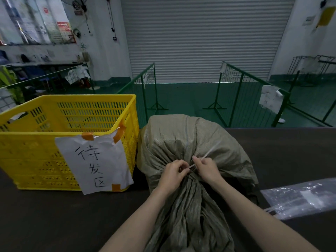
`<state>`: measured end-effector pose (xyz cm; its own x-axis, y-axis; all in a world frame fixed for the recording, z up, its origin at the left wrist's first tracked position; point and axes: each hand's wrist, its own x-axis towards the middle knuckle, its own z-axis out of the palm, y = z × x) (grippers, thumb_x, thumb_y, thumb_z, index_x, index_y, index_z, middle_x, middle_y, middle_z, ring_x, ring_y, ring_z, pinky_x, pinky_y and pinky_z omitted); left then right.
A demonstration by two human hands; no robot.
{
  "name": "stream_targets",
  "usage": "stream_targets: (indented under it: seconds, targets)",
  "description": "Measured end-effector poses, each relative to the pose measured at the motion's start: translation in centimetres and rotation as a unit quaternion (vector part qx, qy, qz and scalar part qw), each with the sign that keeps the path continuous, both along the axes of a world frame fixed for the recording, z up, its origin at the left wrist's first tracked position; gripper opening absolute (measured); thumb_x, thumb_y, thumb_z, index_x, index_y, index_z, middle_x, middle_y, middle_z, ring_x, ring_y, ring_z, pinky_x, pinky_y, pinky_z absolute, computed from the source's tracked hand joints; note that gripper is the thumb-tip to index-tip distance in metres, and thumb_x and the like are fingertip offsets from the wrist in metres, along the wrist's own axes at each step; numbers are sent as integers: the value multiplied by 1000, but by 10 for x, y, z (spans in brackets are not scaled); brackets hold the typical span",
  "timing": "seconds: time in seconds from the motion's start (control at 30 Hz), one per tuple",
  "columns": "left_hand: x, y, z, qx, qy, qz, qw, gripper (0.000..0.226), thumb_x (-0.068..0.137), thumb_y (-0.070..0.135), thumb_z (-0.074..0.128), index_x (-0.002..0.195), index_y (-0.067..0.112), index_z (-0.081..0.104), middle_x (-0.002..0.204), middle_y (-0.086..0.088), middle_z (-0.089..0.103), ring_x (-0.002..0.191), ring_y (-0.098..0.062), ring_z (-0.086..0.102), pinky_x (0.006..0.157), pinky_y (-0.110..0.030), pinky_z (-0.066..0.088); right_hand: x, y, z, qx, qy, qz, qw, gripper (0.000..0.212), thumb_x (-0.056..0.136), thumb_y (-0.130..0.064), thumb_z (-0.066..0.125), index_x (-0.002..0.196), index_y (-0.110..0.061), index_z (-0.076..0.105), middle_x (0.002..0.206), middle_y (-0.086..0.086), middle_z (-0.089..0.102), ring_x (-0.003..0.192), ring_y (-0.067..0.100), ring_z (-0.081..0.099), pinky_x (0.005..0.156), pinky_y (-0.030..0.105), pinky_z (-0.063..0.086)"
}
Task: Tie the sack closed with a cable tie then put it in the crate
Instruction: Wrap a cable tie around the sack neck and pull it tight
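A dark table (54, 215) fills the lower half of the view. On it, at about nine o'clock from the centre, stands a yellow slatted crate (45, 142), its near wall bearing a white paper sign (98, 160) with handwritten characters, held by strips of orange tape (87, 136). Just beside the crate, toward three o'clock of it, lies the olive-green woven sack (190, 142), bulging at its far end and gathered into a narrow neck that trails toward six o'clock between the person's forearms. At four o'clock on the table lies a clear plastic bag (300, 199), well apart from the crate.

The left hand (174, 171) has its fingers curled, pinching the white cable tie (203, 158) at the sack's neck. The right hand (207, 170) is curled too, thumb and forefinger gripping the tie's free tail, which runs out toward one o'clock over the sack. The tie sits round the gathered neck; whether it is drawn fully tight cannot be told.

Beyond the table, at twelve o'clock, green mesh barriers (149, 84) stand before a grey roller shutter (200, 37).
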<state>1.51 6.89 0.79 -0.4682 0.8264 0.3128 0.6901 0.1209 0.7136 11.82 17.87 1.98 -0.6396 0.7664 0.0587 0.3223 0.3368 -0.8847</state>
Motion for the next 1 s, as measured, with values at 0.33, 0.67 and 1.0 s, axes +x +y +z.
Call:
stream_targets:
  seconds: [0.33,0.67,1.0]
  targets:
    - [-2,0,-7,-16,33,-1,999,7,87,28,65,89,22,65,87,7,66,80,-7,59,75,-29,50,14,7,7,64,14,-74,995,50,97,-28,47,56,1,49,50,6,44,57,20,47,62,34,33]
    - [0,4,-4,-42,38,11,998,5,82,20,68,82,17,64,80,3,59,77,-12,56,74,-34,49,24,6,13,83,24,-79,993,50,97,-30,47,56,0,49,51,7,42,53,18,44,57,33,27]
    - [10,-1,-4,-55,61,38,996,5,86,18,63,88,13,61,88,0,55,83,-19,57,78,-38,49,48,-1,6,-62,56,-19,996,39,95,-29,50,62,-10,56,51,2,49,52,16,47,55,30,39]
